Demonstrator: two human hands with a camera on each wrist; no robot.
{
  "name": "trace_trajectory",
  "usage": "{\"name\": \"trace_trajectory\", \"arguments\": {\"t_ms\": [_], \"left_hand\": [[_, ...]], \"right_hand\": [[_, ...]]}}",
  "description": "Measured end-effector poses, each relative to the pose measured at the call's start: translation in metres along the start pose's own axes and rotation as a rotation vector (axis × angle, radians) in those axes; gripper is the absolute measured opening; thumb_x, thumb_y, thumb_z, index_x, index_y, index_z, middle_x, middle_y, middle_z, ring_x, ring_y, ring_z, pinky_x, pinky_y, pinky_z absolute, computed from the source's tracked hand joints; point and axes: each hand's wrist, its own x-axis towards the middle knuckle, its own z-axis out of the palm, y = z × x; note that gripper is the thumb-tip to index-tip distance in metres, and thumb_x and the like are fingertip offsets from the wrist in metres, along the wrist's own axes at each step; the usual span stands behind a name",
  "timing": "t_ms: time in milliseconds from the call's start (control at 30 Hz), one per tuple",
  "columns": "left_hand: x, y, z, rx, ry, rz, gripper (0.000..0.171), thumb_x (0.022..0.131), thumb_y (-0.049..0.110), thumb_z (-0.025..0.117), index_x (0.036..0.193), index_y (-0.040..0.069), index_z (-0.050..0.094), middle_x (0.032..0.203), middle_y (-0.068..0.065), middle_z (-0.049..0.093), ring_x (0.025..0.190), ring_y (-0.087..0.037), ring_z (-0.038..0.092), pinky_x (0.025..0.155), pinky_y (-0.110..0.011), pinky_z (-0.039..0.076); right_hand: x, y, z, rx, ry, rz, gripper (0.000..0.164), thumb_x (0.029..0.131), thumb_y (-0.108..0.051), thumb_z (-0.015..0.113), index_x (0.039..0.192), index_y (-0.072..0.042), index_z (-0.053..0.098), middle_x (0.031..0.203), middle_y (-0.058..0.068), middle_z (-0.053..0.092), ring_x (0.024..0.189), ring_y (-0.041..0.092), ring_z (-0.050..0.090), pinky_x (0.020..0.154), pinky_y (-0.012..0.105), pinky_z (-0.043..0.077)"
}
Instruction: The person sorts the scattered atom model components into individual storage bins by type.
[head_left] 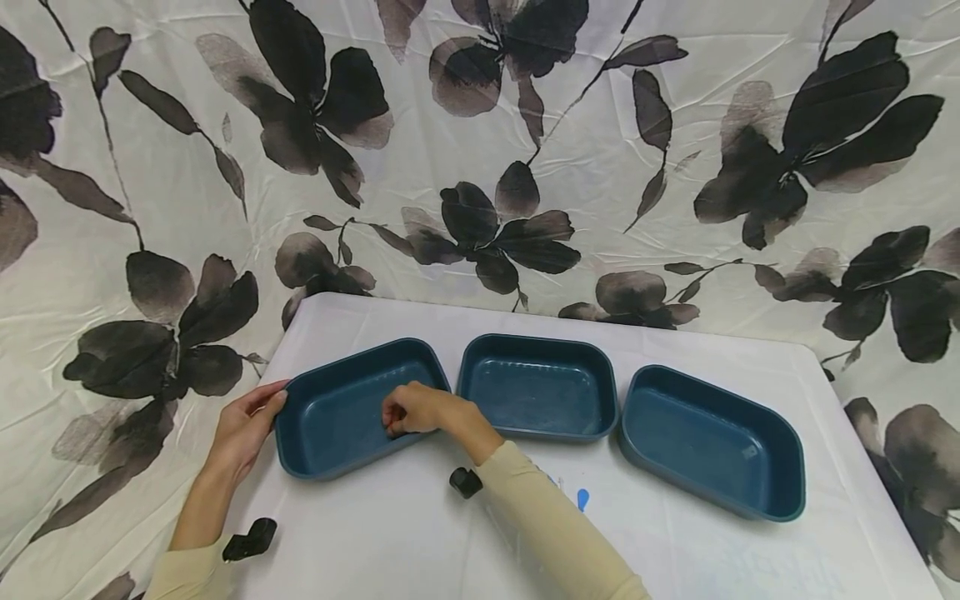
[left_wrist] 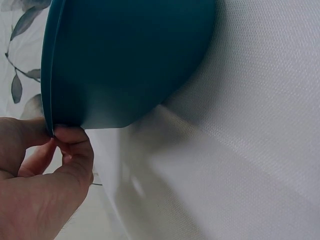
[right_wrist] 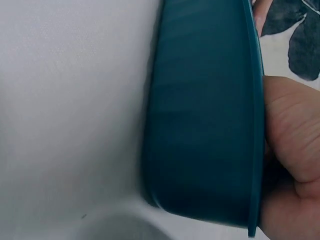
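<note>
My left hand (head_left: 246,422) pinches the rim of the left teal tray (head_left: 315,458) at its left end, thumb over the edge. The left wrist view shows this pinch on the rim close up, beside the tray's outer wall (left_wrist: 125,55). Over the right part of that same tray is my right hand (head_left: 420,408), its fingers curled inward and low inside the rim. Nothing shows between these fingers. In the right wrist view the curled right hand (right_wrist: 292,150) lies just past the tray's rim, which hides part of the fingers.
A second teal tray (head_left: 536,433) stands in the middle, close beside the left one. To its right a third teal tray (head_left: 705,492) is set at an angle. A small blue mark (head_left: 582,499) lies on the white table (head_left: 360,542). Behind hangs a flower-print cloth (head_left: 420,167).
</note>
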Motion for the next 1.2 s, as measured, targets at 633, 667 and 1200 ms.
{"name": "trace_trajectory", "arguments": {"t_ms": [633,667,1200], "left_hand": [[-0.001,0.001,0.002,0.013,0.009,-0.003,0.055,0.109,0.035,0.049,0.153,0.001,0.045,0.146,-0.019,0.047,0.099,0.005,0.053,0.085,-0.011,0.052],[-0.001,0.001,0.002,0.014,0.010,-0.006,0.055,0.109,0.035,0.049,0.153,0.002,0.045,0.146,-0.019,0.048,0.099,0.005,0.052,0.085,-0.011,0.052],[-0.001,0.000,0.001,0.038,0.000,-0.024,0.057,0.109,0.036,0.048,0.154,0.002,0.043,0.149,-0.020,0.046,0.101,0.004,0.053,0.089,-0.015,0.052]], "right_hand": [[-0.032,0.002,-0.007,0.008,0.132,-0.119,0.008,0.101,-0.008,0.066,0.107,-0.004,0.070,0.095,-0.001,0.066,0.082,0.005,0.057,0.075,0.013,0.047],[-0.035,0.002,-0.008,0.006,0.146,-0.121,0.008,0.101,-0.008,0.066,0.107,-0.004,0.070,0.096,-0.001,0.067,0.083,0.005,0.057,0.076,0.013,0.047],[-0.064,0.009,-0.009,-0.023,0.317,-0.164,0.019,0.101,-0.010,0.067,0.118,-0.001,0.069,0.109,0.004,0.068,0.097,0.010,0.062,0.087,0.016,0.049]]}}
